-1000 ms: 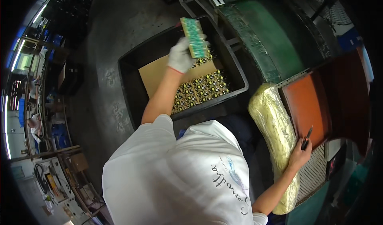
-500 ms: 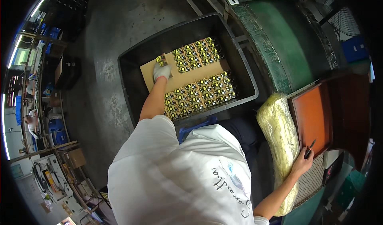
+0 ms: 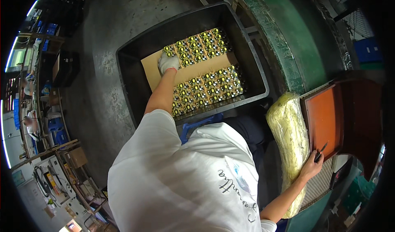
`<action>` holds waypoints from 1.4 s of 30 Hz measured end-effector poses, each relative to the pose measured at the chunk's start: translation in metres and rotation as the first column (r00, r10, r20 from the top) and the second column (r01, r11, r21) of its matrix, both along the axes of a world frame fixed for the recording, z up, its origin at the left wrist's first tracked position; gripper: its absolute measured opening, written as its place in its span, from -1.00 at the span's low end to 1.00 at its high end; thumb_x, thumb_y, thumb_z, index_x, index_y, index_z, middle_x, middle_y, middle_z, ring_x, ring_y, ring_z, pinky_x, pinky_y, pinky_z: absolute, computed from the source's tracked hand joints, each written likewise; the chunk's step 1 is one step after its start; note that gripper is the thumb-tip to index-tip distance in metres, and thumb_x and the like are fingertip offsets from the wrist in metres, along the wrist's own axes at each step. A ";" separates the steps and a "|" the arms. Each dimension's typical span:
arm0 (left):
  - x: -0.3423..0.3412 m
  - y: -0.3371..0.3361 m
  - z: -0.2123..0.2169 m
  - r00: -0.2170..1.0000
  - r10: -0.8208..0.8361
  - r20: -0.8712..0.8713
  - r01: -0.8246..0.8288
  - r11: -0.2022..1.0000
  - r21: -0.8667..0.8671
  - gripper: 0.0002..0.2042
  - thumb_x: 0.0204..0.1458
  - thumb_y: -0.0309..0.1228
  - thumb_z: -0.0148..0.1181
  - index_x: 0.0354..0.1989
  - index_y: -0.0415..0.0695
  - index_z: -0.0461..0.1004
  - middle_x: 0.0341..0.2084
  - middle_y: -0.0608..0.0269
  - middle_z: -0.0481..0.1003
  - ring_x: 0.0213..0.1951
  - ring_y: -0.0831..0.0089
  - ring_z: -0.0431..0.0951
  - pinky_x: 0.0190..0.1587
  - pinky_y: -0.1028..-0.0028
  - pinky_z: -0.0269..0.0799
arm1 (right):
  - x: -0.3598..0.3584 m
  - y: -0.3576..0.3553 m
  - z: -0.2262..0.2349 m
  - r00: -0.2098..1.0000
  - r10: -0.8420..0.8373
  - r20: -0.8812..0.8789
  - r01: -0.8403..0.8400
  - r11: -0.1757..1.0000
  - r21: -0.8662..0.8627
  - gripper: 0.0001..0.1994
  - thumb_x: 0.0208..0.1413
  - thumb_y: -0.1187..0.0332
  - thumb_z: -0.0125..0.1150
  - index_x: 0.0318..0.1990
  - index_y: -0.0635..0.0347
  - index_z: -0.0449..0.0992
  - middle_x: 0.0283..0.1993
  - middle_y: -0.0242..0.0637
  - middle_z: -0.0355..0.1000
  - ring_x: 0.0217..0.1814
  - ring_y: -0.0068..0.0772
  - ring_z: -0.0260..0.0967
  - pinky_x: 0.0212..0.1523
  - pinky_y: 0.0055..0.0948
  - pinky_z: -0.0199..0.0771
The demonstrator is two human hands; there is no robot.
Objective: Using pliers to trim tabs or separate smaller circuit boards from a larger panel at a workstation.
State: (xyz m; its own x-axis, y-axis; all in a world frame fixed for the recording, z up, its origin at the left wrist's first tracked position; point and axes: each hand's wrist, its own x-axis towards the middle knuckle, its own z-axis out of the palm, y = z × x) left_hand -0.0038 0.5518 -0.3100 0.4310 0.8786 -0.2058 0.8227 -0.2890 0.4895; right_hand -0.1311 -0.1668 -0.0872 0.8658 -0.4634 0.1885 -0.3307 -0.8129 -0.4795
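Note:
My left hand (image 3: 168, 62), in a pale work glove, reaches into a large black bin (image 3: 266, 93). Its fingers are closed on a small circuit board (image 3: 168, 50) with a yellow component, at the left end of the far block of boards (image 3: 201, 47). The glove hides most of that board. A second block of similar boards (image 3: 207, 88) covers the near side of a brown cardboard sheet (image 3: 150, 65). Off to the right, my bare right hand (image 3: 312, 165) grips a dark, slim tool with a pointed tip (image 3: 321, 151), beside an orange-red panel.
A long yellowish roll wrapped in clear film (image 3: 290, 150) lies under my right forearm. Beyond it stand the orange-red panel (image 3: 325, 119) and a green conveyor-like surface (image 3: 284, 39). A blue stool (image 3: 197, 125) is below the bin. Shelving (image 3: 45, 150) lines the left.
My left hand has brought the circuit board right and against the far block. The view has shifted slightly. My right hand keeps its place and its hold on the pointed tool.

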 end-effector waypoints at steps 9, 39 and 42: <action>-0.001 0.017 -0.044 0.917 0.221 0.331 -0.151 0.963 -0.223 -0.48 0.04 -0.16 0.35 0.13 -0.22 0.59 0.02 -0.14 0.64 0.10 0.01 0.64 0.19 0.22 0.48 | -0.003 0.006 0.010 1.000 -0.027 -0.006 0.026 0.999 -0.044 -0.62 0.30 0.24 0.31 0.06 0.42 0.60 -0.04 -0.02 0.66 -0.02 -0.20 0.63 0.07 -0.29 0.52; -0.012 0.087 -0.070 0.947 -0.297 -0.126 0.313 0.940 0.134 -0.68 0.06 -0.42 0.06 -0.09 -0.19 0.68 -0.10 -0.12 0.67 -0.03 -0.08 0.67 0.11 0.08 0.53 | 0.002 0.007 0.005 1.000 -0.010 -0.014 0.010 0.999 -0.049 -0.66 0.29 0.27 0.28 0.01 0.43 0.60 -0.14 -0.01 0.65 -0.12 -0.19 0.59 0.00 -0.29 0.52; -0.014 0.079 -0.057 0.934 -0.315 -0.167 0.336 0.934 0.121 -0.70 0.07 -0.42 0.17 -0.07 -0.26 0.67 -0.18 -0.04 0.71 -0.07 0.06 0.70 0.06 0.18 0.54 | 0.002 0.007 0.004 1.000 -0.017 -0.009 0.016 0.998 -0.058 -0.66 0.28 0.27 0.29 0.00 0.43 0.60 -0.14 0.01 0.65 -0.12 -0.16 0.60 0.00 -0.28 0.53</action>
State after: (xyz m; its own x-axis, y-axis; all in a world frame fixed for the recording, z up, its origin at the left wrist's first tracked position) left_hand -0.0176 0.6309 -0.3667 0.6737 0.7198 -0.1671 0.7294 -0.6116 0.3064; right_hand -0.1294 -0.1598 -0.0829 0.8599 -0.4664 0.2073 -0.3486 -0.8333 -0.4289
